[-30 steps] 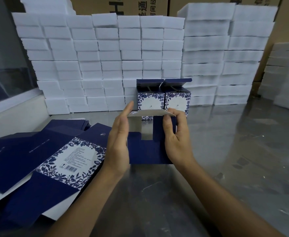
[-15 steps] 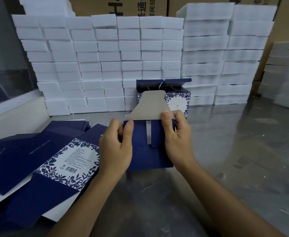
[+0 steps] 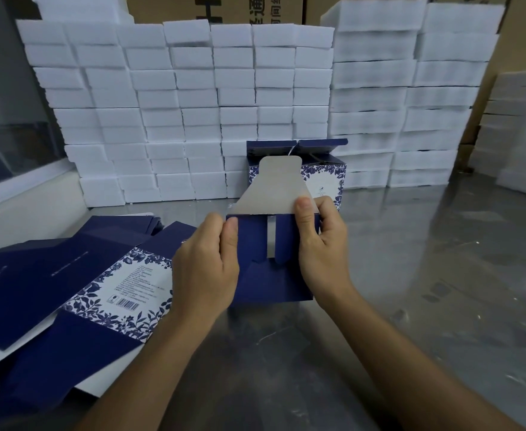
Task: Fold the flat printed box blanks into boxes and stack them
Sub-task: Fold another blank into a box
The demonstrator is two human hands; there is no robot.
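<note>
A navy blue box [image 3: 271, 275] stands half folded on the steel table [image 3: 411, 290] in the middle. My left hand [image 3: 205, 269] grips its left side with the thumb on the folded blue flap. My right hand [image 3: 320, 244] holds the right side, thumb pressing the base of a grey tongue flap [image 3: 275, 188] that sticks straight up. Two folded boxes [image 3: 323, 178] with blue floral print stand side by side behind it. A pile of flat printed blanks [image 3: 78, 281] lies to the left, partly under my left forearm.
Stacks of white foam blocks [image 3: 177, 113] form a wall along the back, with taller stacks [image 3: 411, 94] to the right and more at the far right edge. Brown cartons stand behind them. A window ledge runs along the left.
The grey tongue flap, bent forward a second ago, now stands upright. The two side flaps have been folded inward over the opening, and my left thumb has shifted onto the left one.
</note>
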